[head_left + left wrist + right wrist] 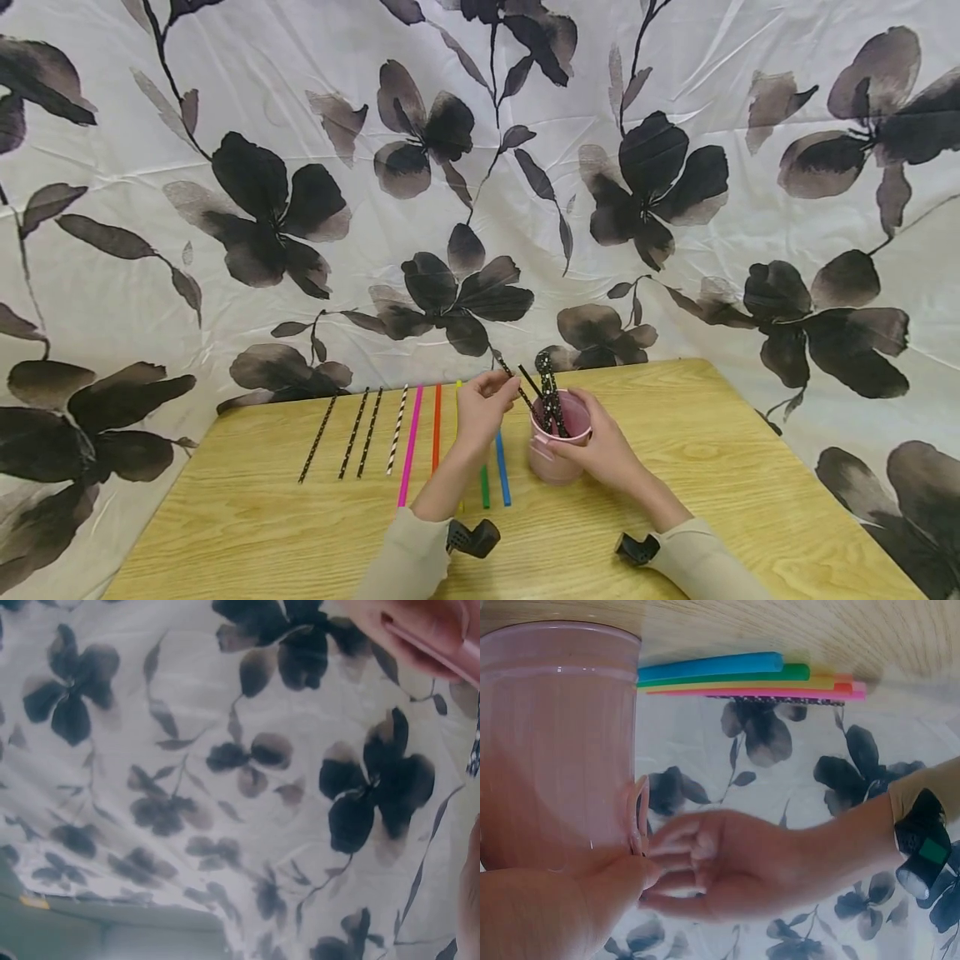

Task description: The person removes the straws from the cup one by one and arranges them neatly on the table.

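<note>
Pinching black straw [512, 377], left hand [483, 402] | right hand [592, 450] grips pink cup [557, 446]

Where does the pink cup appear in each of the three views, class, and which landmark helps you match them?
Head view: the pink cup stands on the wooden table right of centre, held by the right hand.
Left wrist view: only a pink rim strip at top right, probably the cup.
Right wrist view: it fills the left side.
Shared landmark: the floral cloth.

straw ends [551, 417] hidden inside pink cup [555, 462], green straw [484, 486] seemingly partly behind left forearm
</note>
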Motion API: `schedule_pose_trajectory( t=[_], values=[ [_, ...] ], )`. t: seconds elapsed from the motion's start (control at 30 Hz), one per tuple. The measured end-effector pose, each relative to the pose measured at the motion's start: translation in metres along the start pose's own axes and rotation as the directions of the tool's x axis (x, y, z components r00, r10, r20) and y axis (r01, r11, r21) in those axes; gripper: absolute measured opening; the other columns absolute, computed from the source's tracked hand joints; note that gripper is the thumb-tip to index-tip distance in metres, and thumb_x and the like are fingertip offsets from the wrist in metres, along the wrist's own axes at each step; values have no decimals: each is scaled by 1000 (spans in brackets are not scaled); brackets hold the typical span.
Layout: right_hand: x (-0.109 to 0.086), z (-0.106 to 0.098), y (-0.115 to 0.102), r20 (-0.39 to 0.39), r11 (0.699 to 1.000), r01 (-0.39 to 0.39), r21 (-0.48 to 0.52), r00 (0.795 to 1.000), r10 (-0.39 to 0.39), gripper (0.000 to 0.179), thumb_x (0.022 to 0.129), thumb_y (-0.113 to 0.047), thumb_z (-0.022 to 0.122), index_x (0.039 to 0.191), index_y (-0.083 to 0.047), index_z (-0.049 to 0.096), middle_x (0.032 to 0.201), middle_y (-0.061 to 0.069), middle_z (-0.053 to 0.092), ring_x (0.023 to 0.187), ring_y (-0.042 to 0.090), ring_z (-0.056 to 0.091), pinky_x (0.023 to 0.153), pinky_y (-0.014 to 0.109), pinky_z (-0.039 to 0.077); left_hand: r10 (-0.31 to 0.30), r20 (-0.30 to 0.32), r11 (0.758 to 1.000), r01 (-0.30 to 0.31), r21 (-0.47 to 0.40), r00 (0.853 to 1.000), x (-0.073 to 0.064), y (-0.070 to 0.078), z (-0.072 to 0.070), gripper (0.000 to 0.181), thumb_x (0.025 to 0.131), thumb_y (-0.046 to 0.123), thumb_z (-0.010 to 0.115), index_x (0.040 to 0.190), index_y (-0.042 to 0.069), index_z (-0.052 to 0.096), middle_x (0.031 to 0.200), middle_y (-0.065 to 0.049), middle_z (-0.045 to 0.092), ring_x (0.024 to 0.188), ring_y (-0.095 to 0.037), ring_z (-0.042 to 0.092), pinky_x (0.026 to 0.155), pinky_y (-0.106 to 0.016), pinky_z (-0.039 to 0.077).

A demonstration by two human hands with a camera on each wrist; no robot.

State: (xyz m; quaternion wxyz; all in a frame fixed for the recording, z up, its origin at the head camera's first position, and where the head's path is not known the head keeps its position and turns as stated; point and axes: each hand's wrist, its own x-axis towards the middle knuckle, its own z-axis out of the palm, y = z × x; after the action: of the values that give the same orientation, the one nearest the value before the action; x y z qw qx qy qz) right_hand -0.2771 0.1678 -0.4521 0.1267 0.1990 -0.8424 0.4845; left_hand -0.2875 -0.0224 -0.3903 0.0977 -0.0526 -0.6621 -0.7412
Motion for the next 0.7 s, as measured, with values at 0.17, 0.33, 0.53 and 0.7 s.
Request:
schedule_pose_trajectory(
  t=[0.17,0.33,0.53,0.7],
  values=[
    [-3,-4,-14,0,1000,11,20,1000,-11,82,67,-29,78,132,-7,32,123,14,45,110,30,45,88,46,39,81,-2,989,-81,-122,997,12,4,-12,27,81,10,64,102,-6,57,93,-19,63,80,-30,62,72,-40,50],
    [2,3,7,12,1000,13,-12,1000,-12,86,64,-41,76,132,-15,31,124,5,45,110,22,45,87,41,41,221,-35,958,-224,-177,975,18,27,-29,25,80,5,64,102,-6,56,94,-22,62,80,-30,62,71,-37,50],
    [3,8,22,12,1000,3,-26,1000,-3,88,63,-48,74,133,-22,29,125,-1,43,110,18,45,86,40,41,284,-71,920,-293,-261,956,21,58,-60,24,77,-5,63,96,-3,49,92,-23,61,85,-35,60,74,-39,49],
    [2,6,23,1,1000,9,-26,1000,-9,88,64,-48,74,134,-23,28,126,0,42,110,19,44,86,40,42,344,-71,919,-351,-182,936,26,76,-89,22,76,0,66,92,-8,53,91,-26,61,85,-36,60,72,-38,50]
  ],
)
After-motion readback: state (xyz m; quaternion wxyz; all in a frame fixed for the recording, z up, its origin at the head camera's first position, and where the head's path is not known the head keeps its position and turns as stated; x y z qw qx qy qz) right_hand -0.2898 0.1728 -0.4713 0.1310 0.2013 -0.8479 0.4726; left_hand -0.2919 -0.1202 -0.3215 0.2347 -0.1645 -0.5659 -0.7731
